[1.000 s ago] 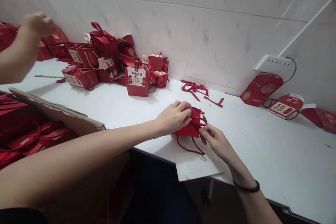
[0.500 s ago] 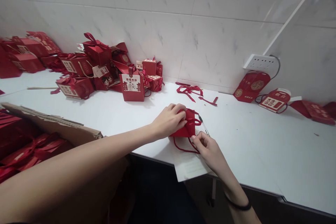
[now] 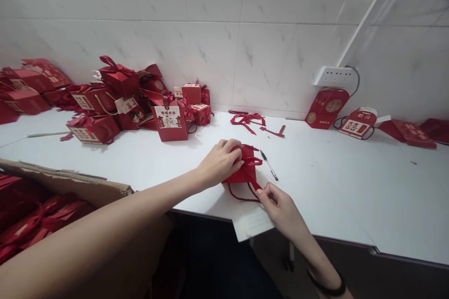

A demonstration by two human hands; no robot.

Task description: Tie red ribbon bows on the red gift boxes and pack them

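A small red gift box (image 3: 233, 176) with a twisted cord handle (image 3: 242, 199) is near the table's front edge. My left hand (image 3: 221, 161) is closed over its top left side, the fingers curled at the ribbon bow; exactly what the fingertips grip is hidden. One loop of the red ribbon (image 3: 255, 161) sticks out to the right. Between thumb and forefinger, my right hand (image 3: 278, 201) pinches a ribbon end that runs down from the box's front right corner. Under the box, a white paper sheet (image 3: 250, 224) hangs over the edge.
Just right of the box lies a pen (image 3: 269, 166). Loose ribbon pieces (image 3: 247, 120) are farther back. Red gift boxes (image 3: 171, 124) are piled at the back left, with others (image 3: 358, 124) beneath a power strip (image 3: 335, 76). A cardboard carton (image 3: 117, 188) stands front left.
My right hand has drawn the ribbon end slightly down and away from the box, so a taut strip now shows. My left hand stays on the box. The view has shifted a little.
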